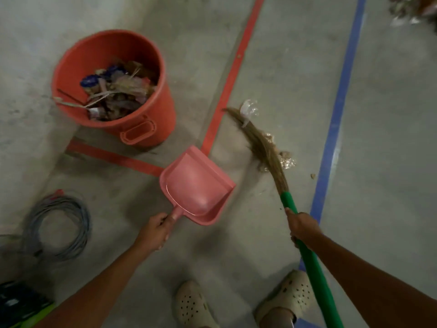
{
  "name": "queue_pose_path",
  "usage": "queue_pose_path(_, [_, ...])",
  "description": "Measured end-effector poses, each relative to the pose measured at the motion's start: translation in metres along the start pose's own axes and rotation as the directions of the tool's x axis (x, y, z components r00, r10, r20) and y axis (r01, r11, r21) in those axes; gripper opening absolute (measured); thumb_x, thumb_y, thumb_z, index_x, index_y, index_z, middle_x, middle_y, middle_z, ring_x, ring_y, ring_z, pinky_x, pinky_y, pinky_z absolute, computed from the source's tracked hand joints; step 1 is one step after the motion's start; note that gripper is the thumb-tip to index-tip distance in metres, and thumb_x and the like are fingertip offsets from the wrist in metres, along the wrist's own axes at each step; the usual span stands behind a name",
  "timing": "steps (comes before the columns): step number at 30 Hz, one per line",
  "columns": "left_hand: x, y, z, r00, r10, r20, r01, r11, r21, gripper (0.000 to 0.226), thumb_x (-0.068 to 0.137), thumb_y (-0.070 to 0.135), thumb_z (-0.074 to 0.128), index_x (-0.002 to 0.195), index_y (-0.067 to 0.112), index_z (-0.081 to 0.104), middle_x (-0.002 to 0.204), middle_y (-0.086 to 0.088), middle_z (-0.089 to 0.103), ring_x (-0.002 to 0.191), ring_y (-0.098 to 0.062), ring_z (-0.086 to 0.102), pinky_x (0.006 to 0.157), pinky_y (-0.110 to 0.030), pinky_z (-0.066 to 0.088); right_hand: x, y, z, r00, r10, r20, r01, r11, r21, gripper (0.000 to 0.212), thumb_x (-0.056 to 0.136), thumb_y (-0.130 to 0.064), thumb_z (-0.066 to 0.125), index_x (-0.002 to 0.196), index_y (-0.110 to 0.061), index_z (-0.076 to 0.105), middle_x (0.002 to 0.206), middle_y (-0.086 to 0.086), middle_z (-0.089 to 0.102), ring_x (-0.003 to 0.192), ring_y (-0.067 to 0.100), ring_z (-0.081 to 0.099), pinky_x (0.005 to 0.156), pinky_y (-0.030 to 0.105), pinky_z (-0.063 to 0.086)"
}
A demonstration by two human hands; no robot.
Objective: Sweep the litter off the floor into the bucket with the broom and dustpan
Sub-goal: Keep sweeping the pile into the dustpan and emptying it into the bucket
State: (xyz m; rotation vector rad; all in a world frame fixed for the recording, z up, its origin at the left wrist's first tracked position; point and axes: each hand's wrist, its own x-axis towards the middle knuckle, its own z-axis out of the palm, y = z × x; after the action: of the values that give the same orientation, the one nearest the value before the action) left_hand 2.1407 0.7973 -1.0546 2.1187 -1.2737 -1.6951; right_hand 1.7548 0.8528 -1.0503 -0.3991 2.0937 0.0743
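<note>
**Plastic scraps (287, 162) could skip past the dustpan (196, 183)**

They lie on the concrete floor (390, 138) against the bristles of the grass broom (262, 145), apart from the pink pan. The left hand (155, 229) grips the pan's handle and the right hand (302, 227) grips the green stick. A hard flick might scatter them wide of its mouth.

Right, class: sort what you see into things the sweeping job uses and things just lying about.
Job: green-handled straw broom, pink plastic dustpan, orange plastic bucket, crumpled litter scraps beside the bristles.
Lying about: coiled grey cable, red floor tape, blue floor tape.
</note>
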Motion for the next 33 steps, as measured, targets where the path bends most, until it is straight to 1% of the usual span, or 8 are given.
queue_pose_path(4, [0.003,0.051,0.037,0.999,0.023,0.026,-0.023,1.000,0.005,0.040,0.097,0.042,0.060,0.084,0.005,0.051,0.052,-0.008,0.044,0.035,-0.014,0.035,0.035,-0.018,0.025,0.013,0.021,-0.072,0.989,-0.062,-0.132,0.068,0.997,0.040,0.063,0.103,-0.058,0.037,0.094,0.000,0.060,0.071,0.014,0.068,0.047,0.023,0.064,0.044,0.025,0.049])
queue_pose_path(7, [0.000,0.085,0.064,0.997,0.065,0.053,-0.065,0.998,0.000,0.062,0.080,0.067,0.069,0.080,0.008,0.050,0.050,-0.007,0.044,0.038,-0.014,0.035,0.036,-0.017,0.025,0.011,0.040,-0.108,0.981,-0.098,-0.170,0.112,0.991,0.076,0.060,0.101,-0.062,0.036,0.092,-0.006,0.057,0.076,0.016,0.069,0.062,0.030,0.071,0.060,0.039,0.061])
queue_pose_path(10, [-0.001,0.110,0.093,0.993,0.084,0.078,-0.088,0.995,0.055,0.068,0.076,0.073,0.069,0.078,0.008,0.049,0.049,-0.006,0.046,0.038,-0.014,0.035,0.038,-0.019,0.026,-0.001,0.065,-0.124,0.993,-0.075,-0.096,0.085,0.991,0.100,0.050,0.102,-0.058,0.038,0.092,-0.012,0.054,0.083,0.013,0.066,0.065,0.025,0.069,0.055,0.035,0.059])
queue_pose_path(16, [0.002,0.121,0.149,0.988,0.055,0.144,-0.084,0.976,0.199,0.047,0.097,0.045,0.063,0.083,0.002,0.052,0.047,-0.005,0.048,0.036,-0.015,0.037,0.041,-0.022,0.029,0.002,0.145,-0.119,0.996,-0.064,0.059,0.069,0.994,-0.081,0.043,0.103,-0.057,0.038,0.098,-0.017,0.053,0.084,0.005,0.064,0.061,0.016,0.066,0.041,0.024,0.050])
queue_pose_path(21, [-0.004,0.130,0.191,0.984,0.041,0.175,-0.094,0.949,0.301,0.042,0.102,0.028,0.057,0.086,-0.009,0.051,0.049,-0.010,0.047,0.035,-0.015,0.037,0.036,-0.019,0.026,0.038,0.199,-0.142,0.998,0.019,0.064,-0.012,0.993,-0.120,0.047,0.104,-0.054,0.037,0.103,-0.010,0.055,0.084,0.006,0.064,0.060,0.016,0.066,0.044,0.026,0.053])
queue_pose_path(25, [-0.001,0.145,0.214,0.978,0.071,0.194,-0.130,0.941,0.312,0.036,0.101,0.032,0.058,0.082,0.002,0.052,0.049,-0.009,0.045,0.036,-0.015,0.037,0.037,-0.021,0.028,0.080,0.199,-0.193,0.998,0.052,-0.036,-0.053,0.998,-0.030,0.054,0.104,-0.054,0.038,0.101,-0.004,0.057,0.078,0.011,0.066,0.055,0.021,0.065,0.039,0.024,0.045])
queue_pose_path(29, [0.003,0.167,0.230,0.980,0.077,0.183,-0.129,0.949,0.288,0.035,0.103,0.030,0.056,0.081,0.003,0.050,0.047,-0.010,0.043,0.034,-0.014,0.035,0.037,-0.020,0.029,0.105,0.174,-0.244,0.991,0.090,-0.099,-0.070,0.980,0.185,0.055,0.103,-0.056,0.040,0.103,-0.004,0.058,0.084,0.014,0.068,0.058,0.023,0.065,0.047,0.028,0.051])
queue_pose_path(33, [0.001,0.196,0.237,0.983,0.078,0.168,-0.122,0.955,0.270,0.032,0.104,0.024,0.054,0.082,0.001,0.048,0.048,-0.010,0.042,0.035,-0.014,0.036,0.036,-0.018,0.028,0.094,0.149,-0.278,0.992,0.024,-0.126,0.007,0.971,0.239,0.052,0.103,-0.057,0.039,0.104,-0.008,0.057,0.087,0.013,0.067,0.063,0.023,0.067,0.049,0.029,0.054])
